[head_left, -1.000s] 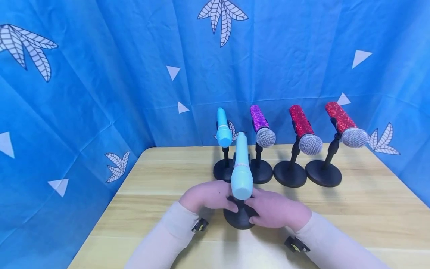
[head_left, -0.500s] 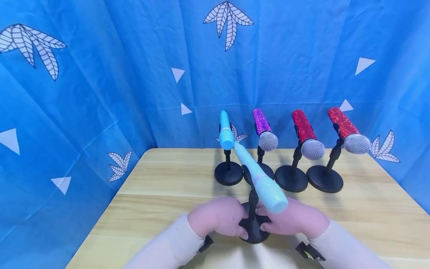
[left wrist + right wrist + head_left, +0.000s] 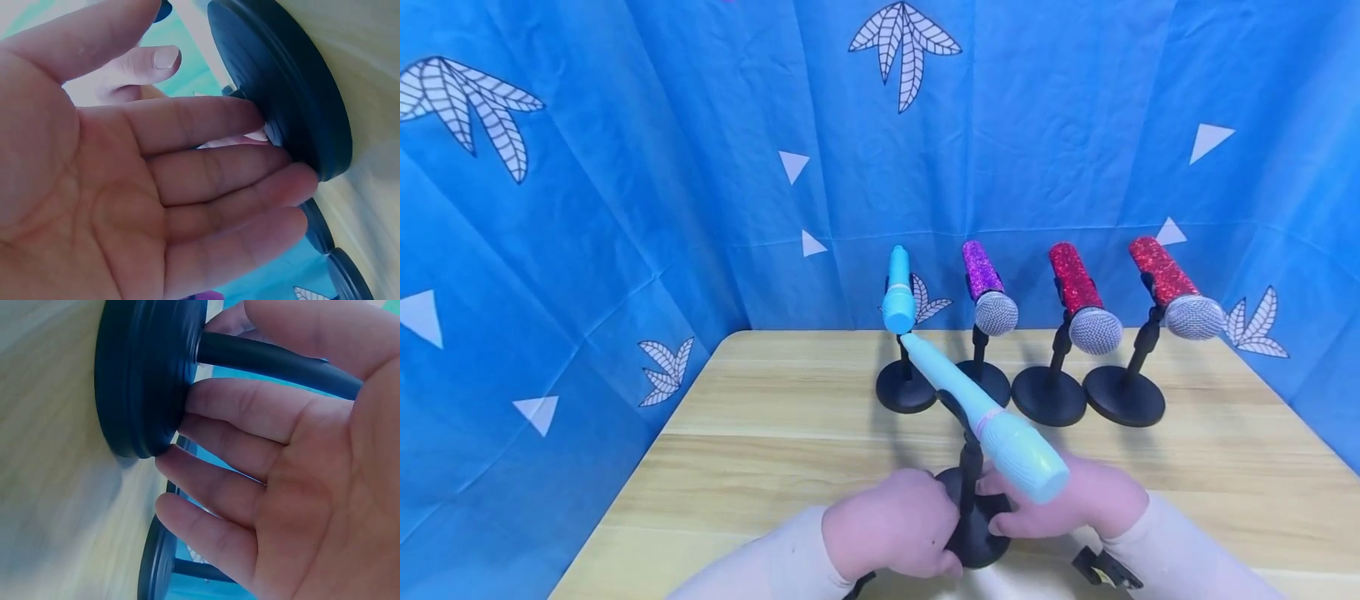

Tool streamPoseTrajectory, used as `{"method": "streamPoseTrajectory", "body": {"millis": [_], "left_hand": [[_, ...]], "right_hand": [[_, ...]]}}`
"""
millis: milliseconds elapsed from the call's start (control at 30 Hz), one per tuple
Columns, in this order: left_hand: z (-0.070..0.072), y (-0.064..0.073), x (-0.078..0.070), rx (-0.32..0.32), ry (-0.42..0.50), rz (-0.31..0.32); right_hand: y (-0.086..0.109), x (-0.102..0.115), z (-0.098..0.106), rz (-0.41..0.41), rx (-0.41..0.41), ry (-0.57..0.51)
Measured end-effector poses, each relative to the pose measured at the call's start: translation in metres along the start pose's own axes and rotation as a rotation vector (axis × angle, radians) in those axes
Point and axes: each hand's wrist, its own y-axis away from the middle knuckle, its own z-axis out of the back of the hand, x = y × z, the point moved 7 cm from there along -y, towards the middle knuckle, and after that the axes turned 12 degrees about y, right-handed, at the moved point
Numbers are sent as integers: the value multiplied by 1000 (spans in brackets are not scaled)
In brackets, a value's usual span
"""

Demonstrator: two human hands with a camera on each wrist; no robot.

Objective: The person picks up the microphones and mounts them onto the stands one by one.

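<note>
**Both hands on the base of the near mic stand**

The left hand (image 3: 891, 533) and right hand (image 3: 1078, 504) sit on either side of a black round base (image 3: 976, 542) at the near edge of the table (image 3: 760, 450). Left wrist view: fingers (image 3: 212, 169) nearly straight, tips touching the base rim, palm relaxed, not clenched. Right wrist view: fingers (image 3: 250, 419) also fairly straight, laid against the rim w/ the thin black pole (image 3: 275, 359) running between thumb side and index; no real wrap around it. So both hands press or steady the base rather than grip it, prob. bc the load above is off-centre.

That load: a light blue mic (image 3: 992, 421) clipped on the pole, tilted hard, head low toward the right hand, tail up and back-left.

Behind, well apart, a row of four stands: another light blue mic (image 3: 898, 292), a purple mic (image 3: 987, 287), then two red mics (image 3: 1084, 300). The tilted mic's tail looks close to the rear blue stand from the head view, though real clearance can't be told. Blue cloth (image 3: 625, 167) hangs all round.
</note>
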Motion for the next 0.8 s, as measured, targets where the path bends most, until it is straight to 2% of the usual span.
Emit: {"method": "streamPoseTrajectory", "body": {"millis": [133, 267, 367, 600, 700, 800], "left_hand": [[-2, 2, -2, 1, -19, 23], [-3, 5, -1, -1, -31, 61], [-2, 6, 4, 3, -15, 104], [-2, 11, 21, -2, -14, 210], [-4, 14, 31, -13, 2, 238], [-6, 19, 42, -50, 30, 255]], "right_hand": [[-4, 7, 0, 50, 5, 29], [-11, 21, 8, 181, -65, 109], [-14, 27, 12, 223, -106, 145], [-28, 39, 8, 251, -114, 227], [-37, 42, 4, 253, -109, 268], [-48, 44, 1, 256, -114, 301]]}}
